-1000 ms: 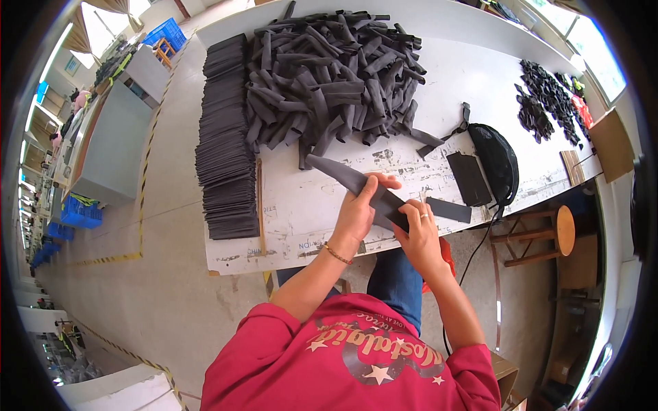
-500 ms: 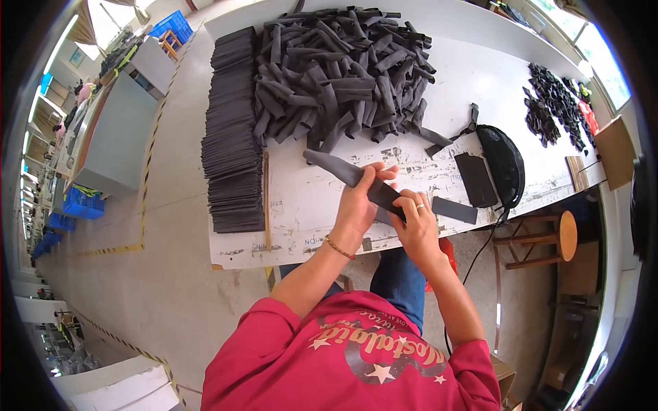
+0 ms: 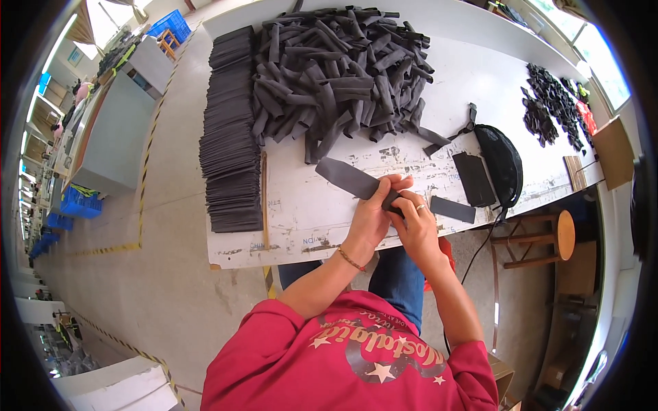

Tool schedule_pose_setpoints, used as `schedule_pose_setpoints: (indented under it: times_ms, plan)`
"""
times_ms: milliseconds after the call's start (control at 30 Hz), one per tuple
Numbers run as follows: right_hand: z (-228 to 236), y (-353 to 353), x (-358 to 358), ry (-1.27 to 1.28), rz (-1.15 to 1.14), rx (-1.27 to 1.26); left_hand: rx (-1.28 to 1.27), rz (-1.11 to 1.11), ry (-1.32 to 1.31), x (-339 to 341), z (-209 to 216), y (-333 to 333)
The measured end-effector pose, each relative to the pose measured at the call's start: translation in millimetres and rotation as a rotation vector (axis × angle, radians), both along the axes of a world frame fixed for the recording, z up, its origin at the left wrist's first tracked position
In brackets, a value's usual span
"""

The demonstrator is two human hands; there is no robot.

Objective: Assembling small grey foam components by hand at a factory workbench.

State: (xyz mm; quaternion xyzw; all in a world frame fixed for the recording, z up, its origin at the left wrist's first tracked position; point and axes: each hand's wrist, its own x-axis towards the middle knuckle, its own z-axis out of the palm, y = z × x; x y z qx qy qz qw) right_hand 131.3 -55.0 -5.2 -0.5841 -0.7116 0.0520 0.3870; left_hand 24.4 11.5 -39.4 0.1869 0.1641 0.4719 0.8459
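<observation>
A dark grey fabric strip (image 3: 348,178) is held over the front part of the white table (image 3: 301,212), one end pointing to the far left. My left hand (image 3: 371,218) is closed around the strip's middle, thumb on top. My right hand (image 3: 415,222), with a ring on one finger, pinches its near end close beside the left fingers; that end is mostly hidden. Beyond my hands lies a large heap of similar dark fabric pieces (image 3: 343,75), rolled or folded. A tall row of flat stacked strips (image 3: 232,137) runs along the table's left edge.
To the right are a black mesh-like pouch (image 3: 500,164), a flat dark piece (image 3: 473,179) and a dark strip (image 3: 452,209). Small black pieces (image 3: 552,103) lie at the far right. A wooden stool (image 3: 541,238) stands right of the table, near a hanging cable (image 3: 478,255).
My left hand has slid along the strip toward my right hand, so the two are now closer. The strip's far end has shifted slightly right and nearer.
</observation>
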Motion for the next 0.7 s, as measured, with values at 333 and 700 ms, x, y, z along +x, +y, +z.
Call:
schedule_pose_setpoints:
  times_ms: [333,700]
  plan:
    - [2.0,-8.1,19.3,-0.043,0.089,-0.026,-0.048,0.170,-0.010,-11.5,17.3,17.6]
    - [-6.5,7.5,19.0,0.038,0.128,0.071,-0.023,0.221,-0.041,4.5,14.4,2.2]
